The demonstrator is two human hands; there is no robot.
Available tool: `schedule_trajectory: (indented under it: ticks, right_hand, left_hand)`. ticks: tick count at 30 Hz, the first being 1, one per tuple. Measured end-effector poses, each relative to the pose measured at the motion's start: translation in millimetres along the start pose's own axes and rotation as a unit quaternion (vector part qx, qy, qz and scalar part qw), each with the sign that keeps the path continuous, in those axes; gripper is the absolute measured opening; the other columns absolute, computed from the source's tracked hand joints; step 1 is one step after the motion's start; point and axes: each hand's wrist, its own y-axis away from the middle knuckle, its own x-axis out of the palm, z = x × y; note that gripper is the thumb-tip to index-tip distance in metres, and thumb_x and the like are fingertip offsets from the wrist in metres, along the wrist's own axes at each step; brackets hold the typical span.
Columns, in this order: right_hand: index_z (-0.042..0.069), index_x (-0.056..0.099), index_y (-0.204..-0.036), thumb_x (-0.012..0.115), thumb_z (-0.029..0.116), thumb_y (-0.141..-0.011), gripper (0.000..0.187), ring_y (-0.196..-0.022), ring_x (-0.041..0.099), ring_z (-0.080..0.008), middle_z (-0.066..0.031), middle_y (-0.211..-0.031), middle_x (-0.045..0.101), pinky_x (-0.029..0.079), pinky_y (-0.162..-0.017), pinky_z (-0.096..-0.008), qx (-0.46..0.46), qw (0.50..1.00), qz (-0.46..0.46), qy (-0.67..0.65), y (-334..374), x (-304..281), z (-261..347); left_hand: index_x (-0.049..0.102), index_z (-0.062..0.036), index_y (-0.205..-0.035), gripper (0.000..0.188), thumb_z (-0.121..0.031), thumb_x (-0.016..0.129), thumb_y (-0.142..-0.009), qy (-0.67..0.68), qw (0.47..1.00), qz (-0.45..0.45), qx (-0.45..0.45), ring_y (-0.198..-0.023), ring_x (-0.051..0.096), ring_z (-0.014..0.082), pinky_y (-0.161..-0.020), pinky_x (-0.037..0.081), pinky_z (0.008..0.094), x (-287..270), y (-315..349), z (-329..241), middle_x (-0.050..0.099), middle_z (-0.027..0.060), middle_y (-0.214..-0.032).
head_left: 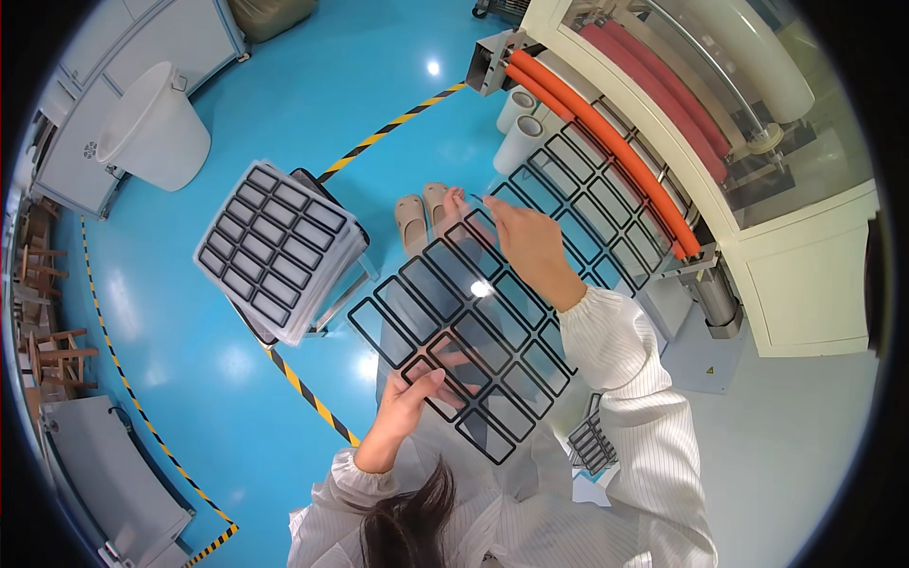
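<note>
A clear film sheet with rows of black rectangular outlines stretches in front of me, tilted above my lap. My left hand grips its near left part, thumb on top and fingers spread beneath, seen through the film. At the sheet's far edge is my right hand, fingers closed; a thin dark tip shows by the fingertips, too small to name. Beyond that hand, more printed film runs up to the orange rollers of a machine. Whether the two lengths are still joined is hard to see.
On a stool at the left lies a stack of similar printed sheets. White film rolls stand under the machine. A white bucket is at the far left. Yellow-black tape crosses the blue floor. Another printed piece lies by my right elbow.
</note>
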Motion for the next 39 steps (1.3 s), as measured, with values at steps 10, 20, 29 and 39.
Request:
schedule_trajectory:
  ticks: [10, 20, 29, 39]
  right_hand:
    - [0.009, 0.058, -0.117, 0.06, 0.005, -0.079, 0.038, -0.057, 0.053, -0.0232, -0.0057, -0.061, 0.054, 0.045, -0.048, -0.0349, -0.059, 0.994, 0.032, 0.081, 67.9, -27.4, -1.4]
    - [0.005, 0.061, -0.111, 0.058, 0.001, -0.064, 0.047, -0.064, 0.056, -0.0214, -0.0046, -0.063, 0.055, 0.047, -0.051, -0.033, 0.049, 0.96, 0.211, 0.179, 204.5, -146.6, 20.4]
    - [0.006, 0.066, -0.101, 0.061, 0.005, -0.081, 0.02, -0.059, 0.057, -0.0276, -0.0127, -0.073, 0.063, 0.046, -0.054, -0.0352, 0.181, 0.958, 0.194, -0.104, 202.7, -180.4, 15.2]
    - [-0.002, 0.063, -0.101, 0.054, -0.005, -0.082, 0.022, -0.06, 0.059, -0.0189, -0.0131, -0.081, 0.065, 0.047, -0.058, -0.0275, 0.219, 0.937, 0.177, -0.208, 190.8, -178.5, 15.4]
  left_hand:
    - [0.04, 0.0098, -0.13, 0.05, -0.012, 0.05, -0.086, 0.026, 0.998, -0.046, -0.021, -0.082, 0.068, 0.0339, -0.07, 0.055, 0.0331, -6.4, 26.1, -6.2, 0.055, 0.0246, -0.122]
    - [0.035, 0.0106, -0.132, 0.061, -0.01, 0.053, -0.078, 0.104, 0.991, -0.084, -0.024, -0.076, 0.067, 0.0356, -0.069, 0.057, 0.0406, -28.3, 32.5, -5.3, 0.06, 0.0264, -0.109]
    - [0.034, 0.0117, -0.131, 0.064, -0.013, 0.054, -0.076, 0.07, 0.995, -0.077, -0.006, -0.07, 0.067, 0.037, -0.064, 0.058, 0.0397, -36.3, 18.1, -11.3, 0.06, 0.0291, -0.108]
    - [0.028, 0.006, -0.139, 0.066, -0.016, 0.053, -0.081, 0.03, 0.999, -0.022, -0.01, -0.087, 0.067, 0.0328, -0.067, 0.054, 0.0298, -2.8, -12.0, 16.4, 0.055, 0.0243, -0.121]
